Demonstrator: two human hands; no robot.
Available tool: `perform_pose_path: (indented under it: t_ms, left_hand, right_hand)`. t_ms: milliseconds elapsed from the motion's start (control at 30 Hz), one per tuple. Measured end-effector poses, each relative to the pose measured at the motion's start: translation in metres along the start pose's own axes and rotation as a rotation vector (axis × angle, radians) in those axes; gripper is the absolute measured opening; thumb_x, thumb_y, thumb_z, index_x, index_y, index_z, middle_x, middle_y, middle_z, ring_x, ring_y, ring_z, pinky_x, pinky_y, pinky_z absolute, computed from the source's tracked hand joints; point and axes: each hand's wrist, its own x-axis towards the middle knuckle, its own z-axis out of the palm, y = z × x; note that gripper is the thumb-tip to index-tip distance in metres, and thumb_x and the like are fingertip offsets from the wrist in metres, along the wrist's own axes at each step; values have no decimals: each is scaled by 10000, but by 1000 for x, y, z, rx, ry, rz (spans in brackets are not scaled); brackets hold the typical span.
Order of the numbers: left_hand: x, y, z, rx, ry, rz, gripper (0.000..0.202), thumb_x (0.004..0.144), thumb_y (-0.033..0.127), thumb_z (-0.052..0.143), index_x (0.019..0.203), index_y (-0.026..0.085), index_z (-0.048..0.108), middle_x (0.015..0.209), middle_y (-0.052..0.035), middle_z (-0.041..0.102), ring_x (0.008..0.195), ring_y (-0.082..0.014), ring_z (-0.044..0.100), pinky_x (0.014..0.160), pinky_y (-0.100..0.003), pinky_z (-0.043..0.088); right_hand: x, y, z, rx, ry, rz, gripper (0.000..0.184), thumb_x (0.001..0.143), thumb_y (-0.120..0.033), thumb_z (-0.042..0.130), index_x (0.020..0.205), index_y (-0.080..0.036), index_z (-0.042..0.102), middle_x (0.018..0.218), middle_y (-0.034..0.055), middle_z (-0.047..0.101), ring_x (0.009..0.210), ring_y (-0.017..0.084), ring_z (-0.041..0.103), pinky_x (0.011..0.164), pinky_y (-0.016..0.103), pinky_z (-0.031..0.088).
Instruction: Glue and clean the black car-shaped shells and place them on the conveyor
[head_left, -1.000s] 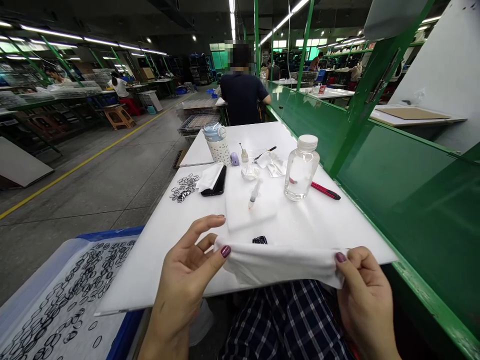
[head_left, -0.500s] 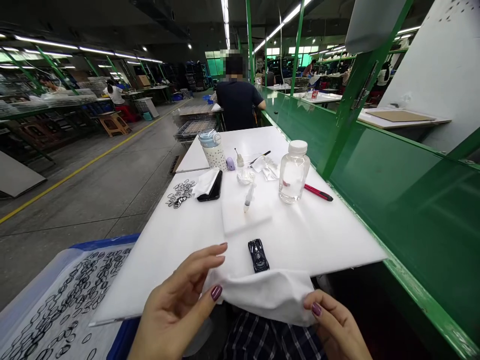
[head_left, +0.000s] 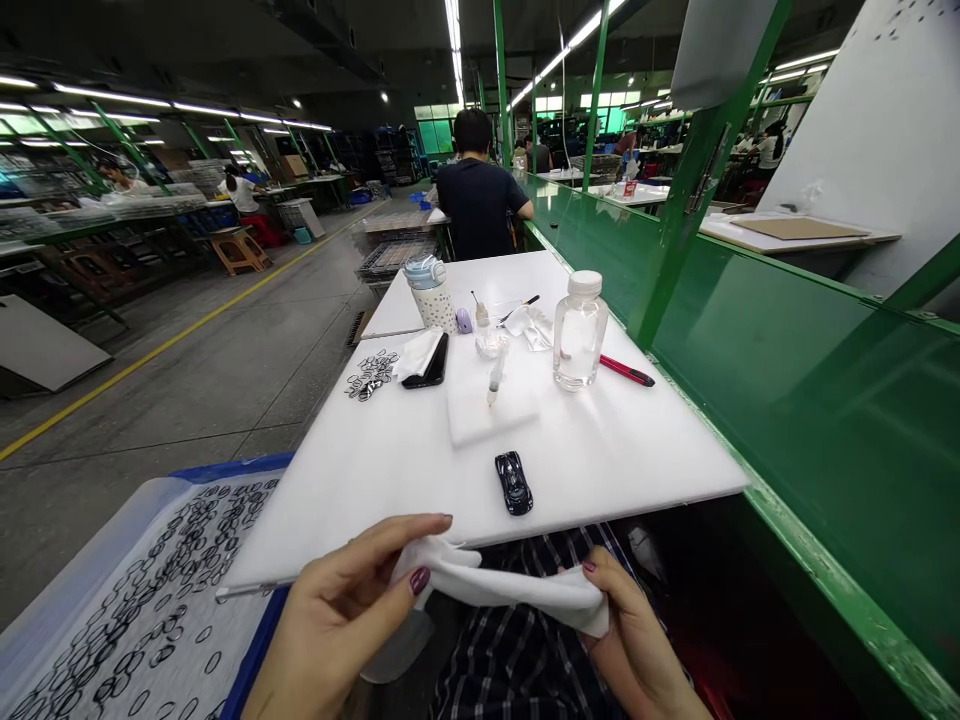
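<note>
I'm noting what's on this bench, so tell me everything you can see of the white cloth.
The white cloth looks like soft, thin, matte fabric, plain, with no visible marks. It hangs in a loose, bunched band between the left hand and right hand, gripped at both ends, just in front of the near edge of the white board.

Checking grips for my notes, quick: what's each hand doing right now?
Left hand: closed, pinching a soft white cloth near one end.
Right hand: closed, holding the same cloth near its other end.
</note>
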Motion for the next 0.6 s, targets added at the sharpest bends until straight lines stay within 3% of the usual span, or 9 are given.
perform_pose_path:
  t_ms: [100, 200, 267, 367, 433, 533, 600]
  left_hand:
    - [5, 7, 0, -41, 23, 6, 262, 741, 327, 781, 994, 262, 773, 1086, -74, 740, 1046, -247, 670, 857, -242, 563]
    - [15, 16, 5, -61, 65, 12, 313, 679, 346, 830, 971, 249, 775, 1090, -71, 741, 1090, -259, 651, 921, -286, 547]
    - [23, 23, 11, -47, 91, 57, 352, 648, 354, 850, 969, 232, 773, 1066, -75, 748, 1081, -260, 653, 951, -312, 532]
    - [32, 38, 22, 3, 112, 178, 365, 658, 366, 838, 969, 187, 771, 1033, -98, 752, 1013, -275, 673, 915, -356, 545]
    - [34, 49, 28, 47, 139, 263, 365, 671, 361, 825, 979, 174, 768, 1017, -100, 752, 960, -276, 681, 877, -369, 553]
    - [30, 62, 34, 66, 192, 351, 332, 674, 327, 822, 969, 183, 773, 1027, -83, 747, 960, -266, 672, 913, -366, 525]
    - [27, 67, 36, 45, 190, 374, 301, 671, 313, 823, 939, 183, 779, 1012, -79, 747, 949, -260, 671, 920, -358, 514]
  right_hand:
    - [-8, -24, 8, -80, -83, -194, 429, 706, -334, 786, 631, -191, 388, 646, -35, 453, 684, 120, 498, 664, 208, 466]
    - [-14, -58, 19, -209, -141, -445, 448, 753, -354, 761, 627, -191, 363, 630, -35, 413, 629, 106, 441, 546, 179, 382]
    - [-15, -81, 29, -298, -164, -631, 447, 765, -351, 753, 620, -195, 360, 600, -52, 359, 570, 95, 367, 559, 201, 391]
    - [-13, -108, 43, -355, -194, -856, 442, 743, -312, 775, 591, -192, 378, 585, -76, 308, 550, 82, 289, 845, 285, 464]
    - [-13, -121, 50, -369, -215, -976, 433, 734, -303, 780, 577, -193, 392, 581, -86, 309, 544, 79, 268, 1031, 356, 396]
    - [-22, -130, 54, -399, -250, -1105, 410, 727, -298, 780, 569, -203, 413, 566, -89, 359, 538, 83, 312, 1131, 458, 313]
    - [-31, -130, 51, -509, -262, -1252, 372, 737, -254, 764, 567, -209, 436, 567, -78, 421, 564, 98, 432, 1154, 504, 283]
